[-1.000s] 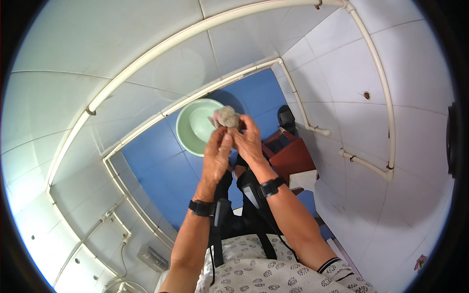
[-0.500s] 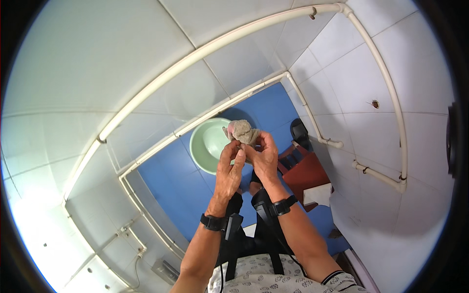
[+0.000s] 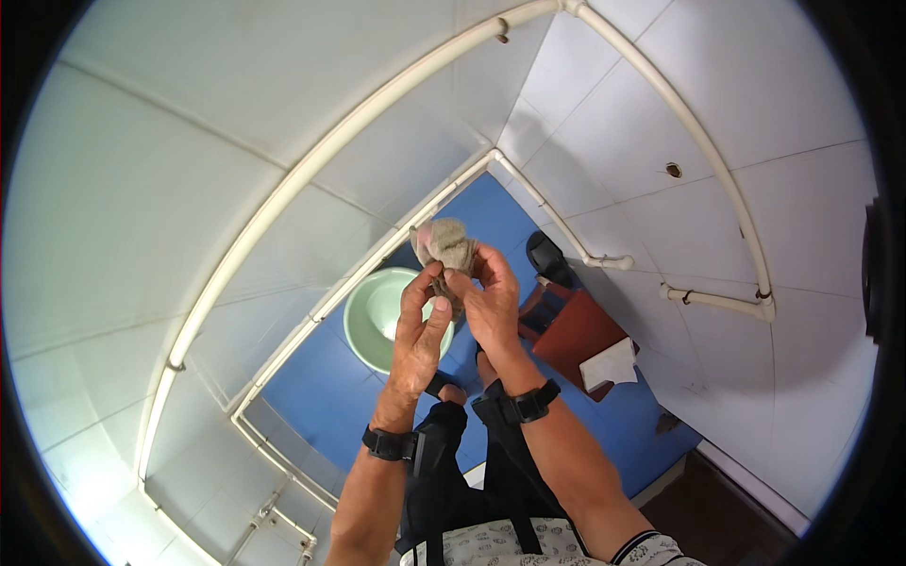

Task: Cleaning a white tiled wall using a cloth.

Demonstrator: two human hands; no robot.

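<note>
Pale tiled walls [image 3: 217, 208] with cream pipes [image 3: 255, 217] enclose a blue floor [image 3: 307, 401]. On it stand a red-brown box [image 3: 578, 340] and a light green basin [image 3: 353, 332]. The person's forearms [image 3: 370, 495] reach forward; the left hand [image 3: 420, 335] and right hand [image 3: 493, 304], fingers bent, pinch a grey-beige cloth [image 3: 447, 242] raised near the basin's far right rim.

The view has swung round, so the green basin [image 3: 357, 330], which sat at eight o'clock from the grey-brown cloth [image 3: 451, 247], now lies nearer seven. The cloth's bunched top has cleared the rim. A fold now appears to hang at five o'clock, though fingers partly hide it. More dark brown floor [image 3: 717, 519] shows toward four o'clock; a grey box near seven has gone.
</note>
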